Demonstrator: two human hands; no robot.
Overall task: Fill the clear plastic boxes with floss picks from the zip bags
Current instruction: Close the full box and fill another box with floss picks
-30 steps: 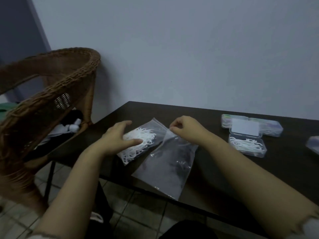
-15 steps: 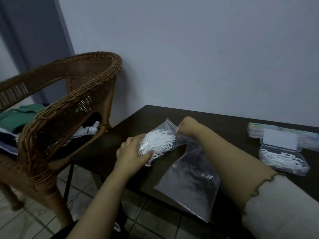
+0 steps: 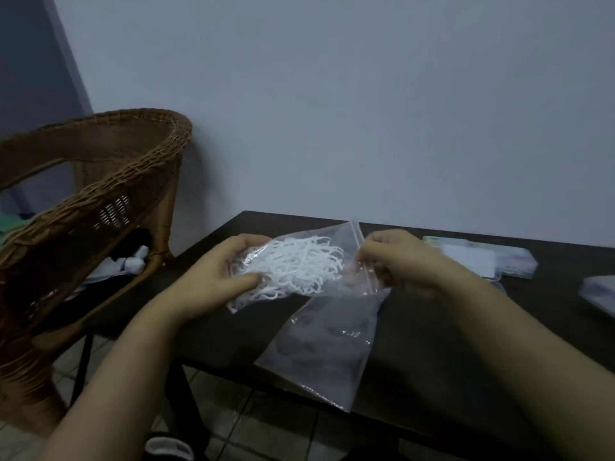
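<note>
The left hand [image 3: 213,277] is gripping the full zip bag [image 3: 299,264] of floss picks [image 3: 289,266] above the bench [image 3: 432,344]; the right hand [image 3: 399,261] is pinching its zip edge. Plastic boxes [image 3: 482,261] are lying right of the bag.

full zip bag [image 3: 299,261] now lifted off table [image 3: 449,344], both hands

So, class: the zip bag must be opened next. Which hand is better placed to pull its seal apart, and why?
Right. The right hand already pinches the zip bag at its seal, while the left hand grips the end full of floss picks.
</note>
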